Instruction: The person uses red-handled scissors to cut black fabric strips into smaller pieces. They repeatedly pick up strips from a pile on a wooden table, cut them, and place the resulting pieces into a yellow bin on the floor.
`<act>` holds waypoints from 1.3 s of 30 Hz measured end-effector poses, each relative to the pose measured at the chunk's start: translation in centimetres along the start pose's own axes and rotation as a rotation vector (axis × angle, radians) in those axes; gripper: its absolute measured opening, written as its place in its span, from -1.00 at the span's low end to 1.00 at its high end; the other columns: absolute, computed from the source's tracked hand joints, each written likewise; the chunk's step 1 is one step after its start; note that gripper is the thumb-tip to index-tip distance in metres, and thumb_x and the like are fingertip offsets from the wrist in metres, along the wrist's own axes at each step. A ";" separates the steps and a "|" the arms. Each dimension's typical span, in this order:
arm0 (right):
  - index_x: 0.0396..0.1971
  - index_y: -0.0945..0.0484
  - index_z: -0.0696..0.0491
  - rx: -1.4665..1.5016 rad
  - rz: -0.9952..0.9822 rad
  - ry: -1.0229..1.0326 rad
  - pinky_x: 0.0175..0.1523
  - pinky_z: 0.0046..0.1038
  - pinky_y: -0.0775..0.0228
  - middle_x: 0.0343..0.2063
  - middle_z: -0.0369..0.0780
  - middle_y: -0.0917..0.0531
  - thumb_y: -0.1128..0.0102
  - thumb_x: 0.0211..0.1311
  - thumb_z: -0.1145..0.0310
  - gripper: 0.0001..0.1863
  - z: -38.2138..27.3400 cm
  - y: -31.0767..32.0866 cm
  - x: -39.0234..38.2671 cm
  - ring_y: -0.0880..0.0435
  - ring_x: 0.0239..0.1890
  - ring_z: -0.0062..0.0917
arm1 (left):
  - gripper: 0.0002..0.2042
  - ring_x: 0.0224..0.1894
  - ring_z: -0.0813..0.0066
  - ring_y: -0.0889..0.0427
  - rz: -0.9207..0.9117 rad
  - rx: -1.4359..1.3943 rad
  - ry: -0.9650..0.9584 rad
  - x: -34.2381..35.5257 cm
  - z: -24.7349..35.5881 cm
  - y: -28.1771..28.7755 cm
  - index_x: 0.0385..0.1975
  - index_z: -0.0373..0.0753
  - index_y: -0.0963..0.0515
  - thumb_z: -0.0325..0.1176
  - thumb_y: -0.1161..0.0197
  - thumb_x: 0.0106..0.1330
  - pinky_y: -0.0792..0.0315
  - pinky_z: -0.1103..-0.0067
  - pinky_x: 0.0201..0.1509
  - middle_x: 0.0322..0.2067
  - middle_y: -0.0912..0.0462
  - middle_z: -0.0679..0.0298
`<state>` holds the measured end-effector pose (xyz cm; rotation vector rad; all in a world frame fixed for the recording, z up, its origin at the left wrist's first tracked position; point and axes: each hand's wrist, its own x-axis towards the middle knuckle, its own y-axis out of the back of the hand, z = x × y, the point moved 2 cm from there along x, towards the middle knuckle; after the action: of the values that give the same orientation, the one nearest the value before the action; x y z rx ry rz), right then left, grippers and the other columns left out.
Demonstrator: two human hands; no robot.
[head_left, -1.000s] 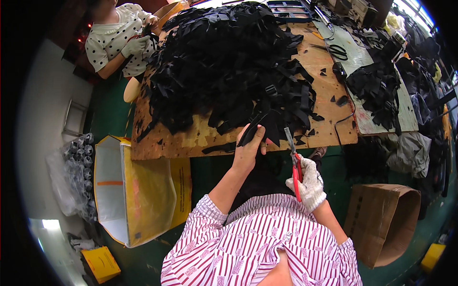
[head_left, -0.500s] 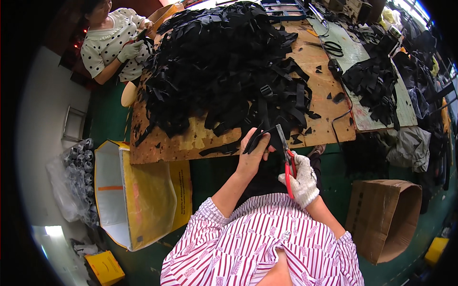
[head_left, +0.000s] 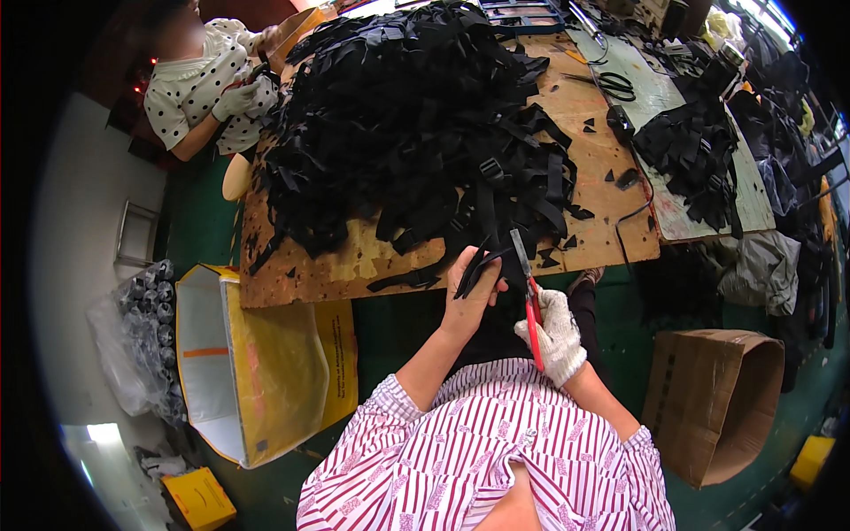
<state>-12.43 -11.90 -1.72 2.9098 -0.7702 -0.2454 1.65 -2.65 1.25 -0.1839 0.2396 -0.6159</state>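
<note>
My bare left hand (head_left: pixel 471 285) is closed around black webbing straps (head_left: pixel 478 264) at the table's near edge; the strap ends stick up past the thumb. In a white knitted glove, my right hand (head_left: pixel 554 331) grips red-handled scissors (head_left: pixel 533 303). Their grey blades point up and away, just right of the left hand, with the handles close together. The blade tips lie over dark straps, so contact with them is hard to make out. A big heap of black straps (head_left: pixel 398 124) with buckles covers the table beyond both hands.
The wooden table (head_left: pixel 602 234) carries scattered black scraps and black scissors (head_left: pixel 615 86). Another strap pile (head_left: pixel 686 146) lies on a pale board at right. A yellow bin (head_left: pixel 274 372) stands at lower left, a cardboard box (head_left: pixel 708 407) at lower right. A co-worker (head_left: pixel 208 88) works at far left.
The scissors' handles have come closer together. My right hand has shifted slightly left and down, while my left hand keeps its hold on the straps.
</note>
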 end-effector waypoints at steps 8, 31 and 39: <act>-0.12 -0.27 0.17 -0.069 -0.043 0.044 -0.18 -0.45 -0.40 -0.37 -0.21 -0.48 -0.40 -0.06 0.33 -0.44 -1.4 0.5 0.1 -0.51 -0.36 -0.51 | -0.88 -0.67 0.79 -0.38 -0.015 0.194 -0.113 -0.6 -0.9 1.4 -0.41 -0.18 -0.41 -0.33 -0.18 0.29 -0.19 0.82 -0.64 -0.66 -0.47 0.42; -0.09 -0.25 0.14 0.470 0.197 -0.310 -0.66 -0.67 -0.32 -0.57 -0.30 -0.40 -0.10 0.10 0.50 -0.63 -0.5 2.5 -0.3 -0.35 -0.71 -0.70 | -0.36 0.09 0.38 -0.39 -0.498 0.413 -0.393 -1.2 2.3 3.8 0.20 -0.20 -0.19 -0.69 -0.09 0.03 -0.24 0.48 0.20 0.03 -0.40 0.22; -0.10 -0.25 0.14 0.450 0.173 -0.278 -0.65 -0.68 -0.31 -0.56 -0.31 -0.40 -0.12 0.11 0.49 -0.64 -0.8 2.1 -0.5 -0.35 -0.72 -0.71 | -0.53 -0.18 0.50 -0.53 -0.382 -0.187 0.075 -0.7 1.4 4.4 0.12 -0.32 -0.30 -0.64 -0.09 0.15 -0.39 0.58 -0.03 -0.20 -0.55 0.24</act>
<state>-13.78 -13.42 -0.55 3.2323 -1.2608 -0.5291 3.87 1.47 1.61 -0.3932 0.3383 -0.9810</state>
